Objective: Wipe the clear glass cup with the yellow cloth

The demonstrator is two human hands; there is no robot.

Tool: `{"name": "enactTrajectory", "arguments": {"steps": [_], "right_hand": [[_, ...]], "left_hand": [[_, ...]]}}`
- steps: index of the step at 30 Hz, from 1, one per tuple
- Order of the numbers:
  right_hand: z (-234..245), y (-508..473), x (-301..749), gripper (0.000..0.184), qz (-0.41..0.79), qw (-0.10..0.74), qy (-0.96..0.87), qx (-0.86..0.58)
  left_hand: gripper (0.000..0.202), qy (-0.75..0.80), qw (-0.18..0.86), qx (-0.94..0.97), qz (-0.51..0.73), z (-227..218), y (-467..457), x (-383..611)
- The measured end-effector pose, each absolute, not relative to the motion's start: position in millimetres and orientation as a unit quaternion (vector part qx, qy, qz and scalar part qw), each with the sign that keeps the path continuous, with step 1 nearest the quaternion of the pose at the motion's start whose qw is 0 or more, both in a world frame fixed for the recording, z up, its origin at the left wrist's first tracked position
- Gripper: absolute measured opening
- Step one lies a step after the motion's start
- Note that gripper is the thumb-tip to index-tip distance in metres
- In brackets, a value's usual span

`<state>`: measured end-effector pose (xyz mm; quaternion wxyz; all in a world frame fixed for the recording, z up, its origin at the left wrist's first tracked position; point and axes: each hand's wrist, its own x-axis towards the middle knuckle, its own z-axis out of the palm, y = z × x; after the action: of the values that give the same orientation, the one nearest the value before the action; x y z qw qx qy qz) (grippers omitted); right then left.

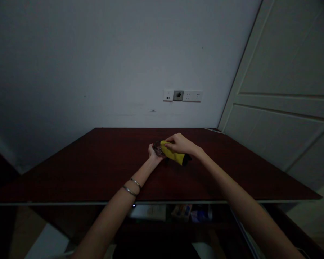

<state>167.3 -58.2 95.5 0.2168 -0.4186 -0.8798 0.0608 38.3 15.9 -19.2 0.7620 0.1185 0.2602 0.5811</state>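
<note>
Over the middle of the dark red table, my left hand (152, 152) is closed around a small, dark, see-through glassy object (158, 148). Its exact kind is hard to make out in the dim light, and the hand and cloth hide part of it. My right hand (179, 143) pinches a yellow cloth (174, 154) with a black end hanging toward the lower right. The cloth's upper left part lies against the glassy object. Two bracelets (132, 187) circle my left forearm.
The dark red table (97, 169) reaches back to a pale wall. On that wall are sockets (192, 96) and a switch plate (168, 95). A panelled white door (283, 97) stands at the right. Below the tabletop, an open shelf holds a white box (151, 212) and several packets.
</note>
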Motion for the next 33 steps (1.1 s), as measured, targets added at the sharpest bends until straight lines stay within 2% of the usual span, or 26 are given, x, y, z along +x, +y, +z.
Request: {"name": "enactTrajectory", "arguments": {"steps": [6,14,21,24,27,33], "right_hand": [[98,-60,155,0.032,0.023,0.258,-0.876,-0.406],[100,-44,156,0.027,-0.083,0.154,-0.879,-0.444],[98,-42,160,0.029,-0.068,0.172,-0.913,-0.363],[94,-41,161,0.027,-0.076,0.171,-0.908,-0.374],[93,-38,169,0.028,-0.075,0.194,-0.888,-0.410],[81,-29,184,0.033,-0.009,0.340,-0.810,-0.477]], "left_hand": [[0.031,0.305,0.733,0.136,0.592,-14,10,38],[0.035,0.287,0.751,0.140,0.578,-10,9,39],[0.038,0.273,0.744,0.149,0.591,-14,13,41],[0.036,0.287,0.744,0.135,0.588,-16,15,40],[0.039,0.302,0.754,0.130,0.569,-15,15,39],[0.051,0.312,0.764,0.172,0.538,-12,10,36]]}}
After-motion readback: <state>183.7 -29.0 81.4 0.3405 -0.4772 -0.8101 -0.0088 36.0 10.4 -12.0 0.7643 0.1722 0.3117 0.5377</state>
